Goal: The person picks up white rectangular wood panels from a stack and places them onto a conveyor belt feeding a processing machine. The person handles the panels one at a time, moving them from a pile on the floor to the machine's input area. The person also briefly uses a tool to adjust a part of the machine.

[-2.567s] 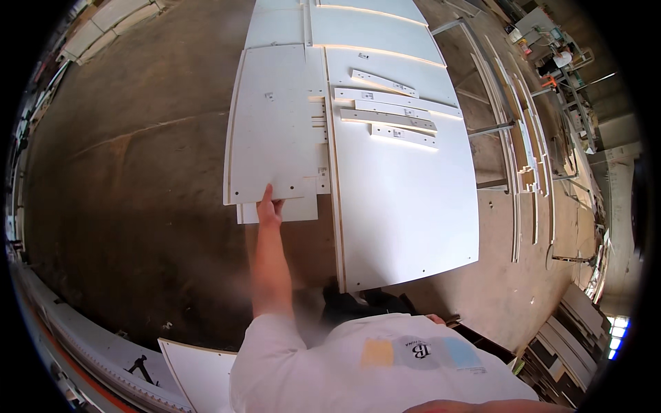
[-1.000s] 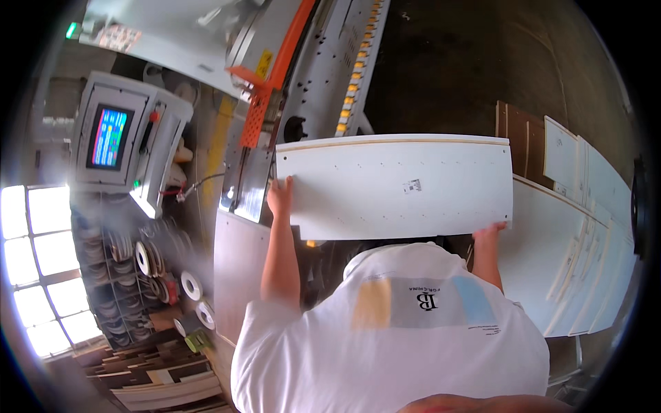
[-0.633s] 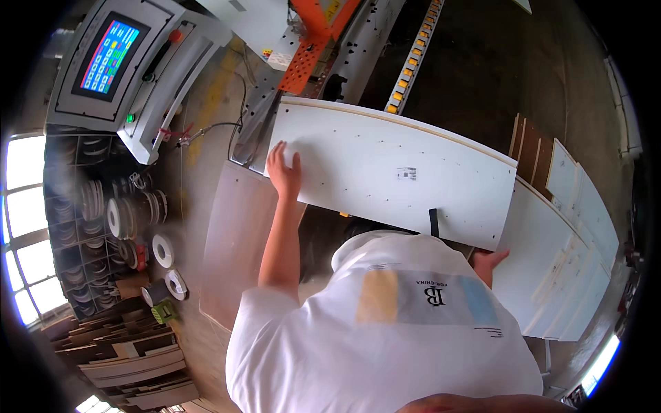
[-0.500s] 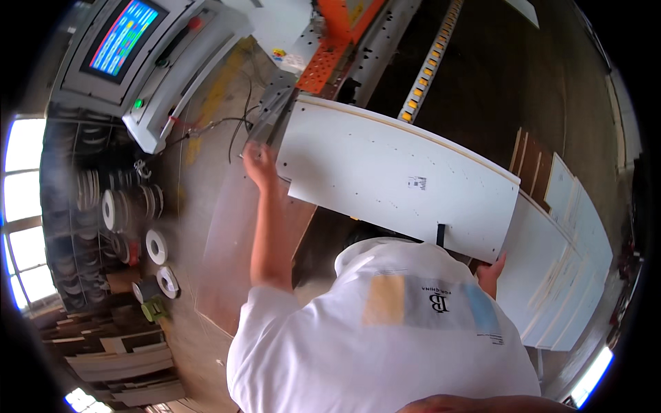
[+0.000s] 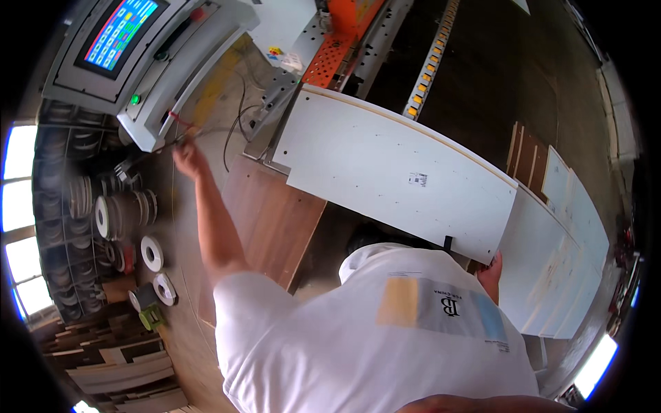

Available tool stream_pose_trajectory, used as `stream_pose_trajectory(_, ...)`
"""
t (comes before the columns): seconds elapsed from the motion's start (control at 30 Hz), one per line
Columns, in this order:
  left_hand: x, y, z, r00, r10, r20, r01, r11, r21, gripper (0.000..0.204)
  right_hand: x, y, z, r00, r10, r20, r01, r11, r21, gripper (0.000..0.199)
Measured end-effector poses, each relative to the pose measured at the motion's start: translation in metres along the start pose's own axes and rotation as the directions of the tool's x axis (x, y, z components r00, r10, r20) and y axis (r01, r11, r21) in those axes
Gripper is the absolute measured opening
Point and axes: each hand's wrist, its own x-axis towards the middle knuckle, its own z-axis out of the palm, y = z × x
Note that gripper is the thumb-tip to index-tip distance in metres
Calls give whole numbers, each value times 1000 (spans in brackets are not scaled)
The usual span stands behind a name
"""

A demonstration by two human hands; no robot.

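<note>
A white panel (image 5: 385, 165) with small drilled holes, a label and a notched near-left corner lies across in front of me. My right hand (image 5: 490, 275) grips its near right corner, thumb along the edge and the other fingers mostly hidden. Off the panel to the left, my left hand (image 5: 189, 157) is raised with its fingers curled in, beside a dark cord or thin rod under the grey control console (image 5: 148, 131). What those fingers hold is too small and blurred to name. A black tab (image 5: 448, 244) stands at the panel's near edge.
An orange machine part (image 5: 334, 62) and a yellow-roller track (image 5: 428, 72) lie beyond the panel. A lit screen (image 5: 120, 34) tops the console. A brown board (image 5: 268, 224) is at lower left, stacked white boards (image 5: 551, 255) at right, and edging rolls (image 5: 152, 253) at far left.
My left hand has left the area beside the panel's left end and moved left and up to the console. The right hand stays at the corner; the panel has barely shifted in view.
</note>
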Motion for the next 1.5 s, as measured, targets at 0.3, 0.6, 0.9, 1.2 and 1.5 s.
stream_pose_trajectory(0.3,-30,103,-154,849,248,466,-318,945,76,31,-3,-24,15,981,180,-72,-189,970,-152,50)
stream_pose_trajectory(0.6,-113,120,-247,492,-196,848,-569,665,484,43,14,-13,-11,998,55,-11,-55,934,-354,43)
stream_pose_trajectory(0.9,-332,184,-244,109,-324,940,-436,834,338,45,11,-29,-12,993,49,105,-2,914,-405,49)
stream_pose_trajectory(1.2,-406,195,-155,339,-146,929,-195,955,222,46,6,-26,-15,987,31,159,26,938,-347,50)
stream_pose_trajectory(1.5,-313,169,-56,477,-392,787,335,909,250,26,7,-22,-19,992,26,127,16,948,-319,46)
